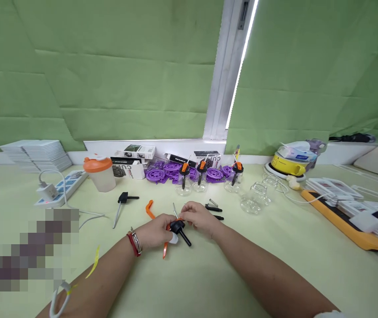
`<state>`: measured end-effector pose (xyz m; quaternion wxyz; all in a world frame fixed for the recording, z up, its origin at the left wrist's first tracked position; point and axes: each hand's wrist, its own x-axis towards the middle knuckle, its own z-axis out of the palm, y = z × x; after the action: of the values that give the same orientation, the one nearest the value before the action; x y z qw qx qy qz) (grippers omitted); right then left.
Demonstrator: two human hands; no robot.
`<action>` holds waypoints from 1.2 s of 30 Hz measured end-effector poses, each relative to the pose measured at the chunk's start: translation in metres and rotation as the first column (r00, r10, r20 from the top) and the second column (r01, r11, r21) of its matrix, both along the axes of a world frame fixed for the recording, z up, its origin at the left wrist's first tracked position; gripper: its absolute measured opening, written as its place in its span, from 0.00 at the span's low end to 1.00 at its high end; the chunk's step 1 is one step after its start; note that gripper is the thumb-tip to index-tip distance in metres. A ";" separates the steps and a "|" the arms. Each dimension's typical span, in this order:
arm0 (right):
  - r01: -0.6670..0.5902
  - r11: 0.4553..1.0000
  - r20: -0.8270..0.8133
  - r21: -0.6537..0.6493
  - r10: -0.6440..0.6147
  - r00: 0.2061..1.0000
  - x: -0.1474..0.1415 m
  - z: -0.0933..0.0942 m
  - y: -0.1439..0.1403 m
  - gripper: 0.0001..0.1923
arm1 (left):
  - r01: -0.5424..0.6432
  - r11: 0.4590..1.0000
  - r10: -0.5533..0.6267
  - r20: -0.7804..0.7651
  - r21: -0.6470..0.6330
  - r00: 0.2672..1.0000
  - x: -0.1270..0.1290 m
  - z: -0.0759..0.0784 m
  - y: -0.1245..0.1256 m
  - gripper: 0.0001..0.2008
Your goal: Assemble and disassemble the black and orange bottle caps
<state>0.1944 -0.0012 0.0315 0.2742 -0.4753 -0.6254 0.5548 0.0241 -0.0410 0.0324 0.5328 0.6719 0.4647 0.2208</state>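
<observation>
A black plastic part with a thin metal rod and a black peg (177, 227) is between my hands, low over the table. My left hand (156, 230) is closed around its left side, with a bit of orange showing by the fingers. From the right, the fingers of my right hand (197, 216) pinch together close to the rod and the orange top; what they hold is hidden. An orange curved strip (149, 209) lies behind my left hand, and another orange strip (165, 250) sticks out below it. To the left lies a similar black part with a rod (123, 198).
Glass jars with black-and-orange tops (184, 176) stand ahead, before purple plastic wheels (156, 175) and boxes (128, 170). A spring (213, 203) and black pegs (216, 209) lie right of my hands. Bare glass jars (251, 201), a power strip (66, 190) and a shaker cup (99, 174) stand farther out.
</observation>
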 end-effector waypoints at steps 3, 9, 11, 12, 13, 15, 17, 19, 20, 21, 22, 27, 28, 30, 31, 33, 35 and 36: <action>-0.048 0.998 -0.052 0.031 0.049 0.997 -0.008 -0.002 0.002 0.07 | 0.070 0.997 -0.071 -0.076 -0.016 0.995 0.000 -0.001 -0.002 0.07; 0.078 0.995 -0.053 0.068 -0.075 0.996 -0.024 0.003 0.025 0.03 | 0.213 0.977 -0.215 -0.157 -0.030 0.964 -0.004 0.005 -0.006 0.07; 0.141 0.960 -0.059 0.241 -0.131 0.990 -0.029 0.002 0.032 0.03 | 0.252 0.966 -0.257 -0.143 -0.049 0.956 -0.007 0.007 -0.007 0.08; 0.115 0.926 -0.022 0.360 -0.114 0.993 -0.031 0.000 0.034 0.02 | 0.255 0.965 -0.261 -0.133 -0.059 0.956 -0.008 0.007 -0.007 0.08; 0.039 0.876 0.059 0.482 -0.077 0.995 -0.032 -0.003 0.035 0.01 | 0.251 0.965 -0.258 -0.120 -0.072 0.959 -0.009 0.006 -0.006 0.09; -0.220 0.721 0.322 0.658 -0.006 0.947 -0.033 -0.012 0.033 0.04 | 0.243 0.965 -0.252 -0.080 -0.102 0.964 -0.011 0.005 -0.005 0.10; -0.482 0.549 0.578 0.683 -0.004 0.816 -0.033 -0.020 0.030 0.06 | 0.250 0.958 -0.255 -0.024 -0.141 0.967 -0.013 0.004 -0.004 0.11; -0.626 0.451 0.714 0.636 -0.036 0.700 -0.033 -0.024 0.027 0.07 | 0.248 0.953 -0.245 0.040 -0.175 0.969 -0.015 0.003 -0.001 0.11; -0.652 0.436 0.738 0.620 -0.045 0.673 -0.032 -0.025 0.026 0.06 | 0.243 0.952 -0.233 0.072 -0.189 0.970 -0.017 0.002 0.001 0.11; -0.656 0.439 0.742 0.614 -0.040 0.669 -0.032 -0.025 0.026 0.06 | 0.234 0.952 -0.218 0.103 -0.195 0.971 -0.018 0.000 0.003 0.11; -0.642 0.456 0.728 0.617 -0.022 0.685 -0.032 -0.023 0.026 0.06 | 0.225 0.955 -0.202 0.132 -0.193 0.970 -0.020 -0.002 0.005 0.12; -0.295 0.735 0.386 0.611 0.048 0.921 -0.025 -0.010 0.023 0.12 | 0.093 0.990 -0.068 0.215 -0.107 0.974 -0.025 -0.009 0.014 0.14; -0.212 0.821 0.290 0.531 0.058 0.955 -0.023 -0.007 0.021 0.15 | 0.040 0.996 -0.022 0.221 -0.077 0.975 -0.025 -0.009 0.014 0.15; -0.155 0.951 0.126 0.266 0.125 0.984 -0.018 -0.002 0.016 0.18 | -0.063 0.998 0.062 0.227 -0.002 0.972 -0.023 -0.007 0.013 0.17; -0.179 0.975 0.057 0.132 0.172 0.983 -0.016 0.000 0.013 0.17 | -0.109 0.993 0.097 0.232 0.039 0.968 -0.021 -0.006 0.013 0.19; -0.248 0.968 -0.049 -0.033 0.247 0.968 -0.014 0.004 0.009 0.19 | -0.193 0.975 0.162 0.246 0.108 0.956 -0.017 -0.003 0.012 0.23; -0.259 0.964 -0.122 -0.057 0.251 0.960 -0.012 0.009 0.008 0.19 | -0.256 0.957 0.216 0.250 0.138 0.944 -0.015 -0.002 0.012 0.29; -0.225 0.973 -0.154 -0.039 0.217 0.964 -0.011 0.011 0.010 0.17 | -0.280 0.949 0.239 0.246 0.144 0.939 -0.016 -0.002 0.013 0.32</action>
<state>0.1832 0.0086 0.0428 0.2429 -0.3674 -0.6364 0.6333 0.0084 -0.0279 0.0307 0.4863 0.6197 0.4645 0.4046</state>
